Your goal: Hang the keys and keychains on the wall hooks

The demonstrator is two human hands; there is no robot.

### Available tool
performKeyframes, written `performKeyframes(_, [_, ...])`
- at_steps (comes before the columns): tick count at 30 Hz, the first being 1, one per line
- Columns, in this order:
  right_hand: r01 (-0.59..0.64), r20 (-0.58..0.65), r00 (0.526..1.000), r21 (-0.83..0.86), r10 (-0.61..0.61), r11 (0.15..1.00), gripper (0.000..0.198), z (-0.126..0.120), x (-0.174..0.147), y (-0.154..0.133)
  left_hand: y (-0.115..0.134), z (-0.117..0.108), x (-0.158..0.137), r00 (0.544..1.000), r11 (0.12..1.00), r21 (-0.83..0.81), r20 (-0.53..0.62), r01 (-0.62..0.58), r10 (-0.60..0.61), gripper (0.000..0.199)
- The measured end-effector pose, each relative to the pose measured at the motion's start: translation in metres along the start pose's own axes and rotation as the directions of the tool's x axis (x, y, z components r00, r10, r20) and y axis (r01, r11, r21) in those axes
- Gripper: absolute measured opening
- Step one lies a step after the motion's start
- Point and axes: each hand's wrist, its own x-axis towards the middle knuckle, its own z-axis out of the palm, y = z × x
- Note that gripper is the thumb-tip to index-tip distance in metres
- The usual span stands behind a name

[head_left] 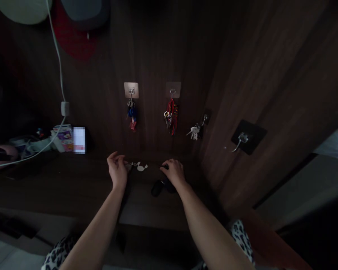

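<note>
My left hand [117, 172] is closed, its fingertips at the near end of a key ring [133, 164]. From that ring a white charm with rounded ear-like parts [141, 167] lies on the dark wooden shelf [138, 210]. To the right, my right hand [174, 172] has its thumb and fingers closed around a small black object [165, 166], whose kind is too dark to make out. Just below that hand lies a black rounded item [157, 188], partly hidden by the wrist.
Key bunches hang from wall hooks: one with blue and red tags [132, 114], one with red cords [172, 116], and silver keys [195, 130]. A bare hook [242, 138] is at right. Small boxes [64, 137] and a white cable [59, 67] are at left.
</note>
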Motion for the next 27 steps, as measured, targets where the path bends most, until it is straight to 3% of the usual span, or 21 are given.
performKeyframes(2, [0.003,0.007,1.000,0.000,-0.003,1.000,0.010,-0.001,0.000,0.000,-0.003,-0.002,0.004,0.999,0.999,-0.005,-0.026,0.035,-0.035,0.029])
performKeyframes(5, [0.025,0.006,1.000,0.002,-0.025,1.000,0.008,-0.002,-0.001,0.001,-0.004,-0.001,0.004,0.999,0.999,0.028,0.024,0.022,-0.023,0.027])
performKeyframes(9, [0.037,-0.030,0.999,0.153,-0.032,0.988,0.009,-0.003,0.000,-0.001,-0.001,0.003,-0.003,0.980,0.982,0.141,0.173,-0.126,0.101,0.025])
performKeyframes(11, [0.031,-0.033,0.999,0.325,-0.022,0.945,0.011,-0.005,0.003,-0.003,0.001,0.004,-0.009,0.929,0.952,0.172,0.317,-0.253,0.189,0.027])
performKeyframes(14, [0.026,0.033,0.998,0.587,-0.056,0.809,0.015,-0.010,0.004,-0.009,0.005,0.007,-0.016,0.792,0.897,0.143,0.540,-0.418,0.283,0.030])
performKeyframes(17, [0.027,0.103,0.983,0.739,-0.153,0.673,0.017,-0.018,0.000,-0.013,0.007,0.008,-0.021,0.657,0.865,0.077,0.685,-0.496,0.316,0.030])
performKeyframes(19, [0.022,0.135,0.970,0.776,-0.201,0.630,0.017,-0.023,-0.006,-0.013,0.008,0.009,-0.024,0.603,0.862,0.039,0.730,-0.506,0.321,0.028])
performKeyframes(23, [0.003,0.160,0.963,0.797,-0.216,0.604,0.018,-0.027,-0.020,-0.010,0.010,0.009,-0.030,0.572,0.867,0.024,0.760,-0.498,0.308,0.023])
performKeyframes(27, [-0.056,0.128,0.986,0.855,-0.106,0.515,0.021,-0.019,-0.031,-0.008,0.015,0.011,-0.038,0.569,0.875,0.012,0.764,-0.484,0.305,0.022])
